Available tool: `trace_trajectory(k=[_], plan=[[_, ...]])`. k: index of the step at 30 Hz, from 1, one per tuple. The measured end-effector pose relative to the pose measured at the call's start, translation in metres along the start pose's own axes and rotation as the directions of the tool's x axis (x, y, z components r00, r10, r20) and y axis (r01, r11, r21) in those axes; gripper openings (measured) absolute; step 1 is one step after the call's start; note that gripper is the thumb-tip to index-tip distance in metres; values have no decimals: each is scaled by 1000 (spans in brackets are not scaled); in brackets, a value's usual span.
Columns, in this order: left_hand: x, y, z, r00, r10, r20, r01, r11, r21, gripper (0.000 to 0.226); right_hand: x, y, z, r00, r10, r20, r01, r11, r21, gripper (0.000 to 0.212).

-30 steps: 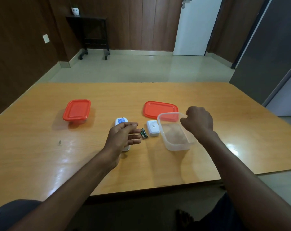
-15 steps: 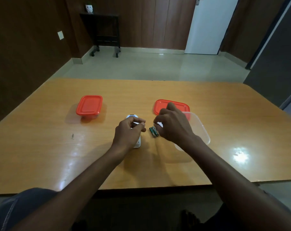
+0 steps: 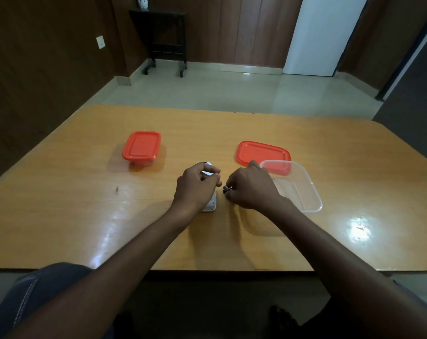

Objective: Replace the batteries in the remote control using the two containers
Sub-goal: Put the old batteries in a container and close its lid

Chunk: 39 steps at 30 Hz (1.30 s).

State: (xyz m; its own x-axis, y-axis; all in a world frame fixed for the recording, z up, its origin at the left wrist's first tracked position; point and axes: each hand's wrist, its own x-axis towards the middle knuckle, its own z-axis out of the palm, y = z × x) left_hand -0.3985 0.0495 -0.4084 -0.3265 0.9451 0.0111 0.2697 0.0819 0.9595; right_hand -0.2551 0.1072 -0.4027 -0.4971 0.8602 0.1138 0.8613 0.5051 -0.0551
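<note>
While one container (image 3: 142,149) stays lidded, the open container (image 3: 296,189) holds nothing.

An office-like room; wood-panelled walls (image 3: 244,28), tiled floor (image 3: 207,89), white door (image 3: 322,35), bare wooden table (image 3: 85,204) (meeting-room sort).

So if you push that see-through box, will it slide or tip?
The clear box looks empty and thin-walled, so it's probably light and would slide easily on the glossy table. It sits low and wide, so tipping seems unlikely.
</note>
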Motion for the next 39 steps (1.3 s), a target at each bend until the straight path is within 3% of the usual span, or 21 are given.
trace_trajectory(k=[4,6,8,10,13,16,19,21,24,27,30,33,35,39], plan=[[0,-1,-1,999,-32,-7,32,999,-9,11,-3,-2,0,1000,-11,16,12,998,-60,24],[1,-2,-1,998,-66,-20,65,996,-68,12,-4,-2,-4,1000,-12,2,12,999,30,24],[2,-1,-1,992,-126,5,125,974,-189,17,-3,0,-10,997,23,-74,-5,972,234,22],[3,1,2,977,-197,79,213,915,-342,22,-3,3,-19,989,98,-114,-30,869,493,17],[3,7,6,958,-200,204,280,800,-531,17,-10,11,-31,980,191,-49,-84,629,773,13],[0,14,14,958,-148,245,269,756,-596,17,-20,25,-39,979,205,8,-107,475,874,15],[-2,22,30,963,-143,227,244,818,-520,18,-28,44,-45,970,240,51,-152,424,893,17],[-3,28,46,975,-107,193,174,911,-374,16,-35,62,-48,950,313,10,-188,544,818,20],[-1,39,76,988,33,149,-17,994,-109,16,-45,96,-50,926,362,-104,-265,823,502,31],[3,51,100,972,176,155,-193,976,100,9,-52,117,-53,938,343,-45,-319,908,273,22],[9,58,118,933,235,273,-325,875,358,7,-54,126,-49,950,309,40,-311,943,120,19],[14,58,130,913,206,353,-391,691,608,12,-51,127,-43,962,266,67,-269,963,31,22],[16,56,137,900,194,391,-426,589,687,13,-48,125,-40,965,247,83,-245,969,-38,25],[17,53,143,877,186,444,-474,497,727,18,-46,122,-36,971,218,97,-208,973,-102,24]])
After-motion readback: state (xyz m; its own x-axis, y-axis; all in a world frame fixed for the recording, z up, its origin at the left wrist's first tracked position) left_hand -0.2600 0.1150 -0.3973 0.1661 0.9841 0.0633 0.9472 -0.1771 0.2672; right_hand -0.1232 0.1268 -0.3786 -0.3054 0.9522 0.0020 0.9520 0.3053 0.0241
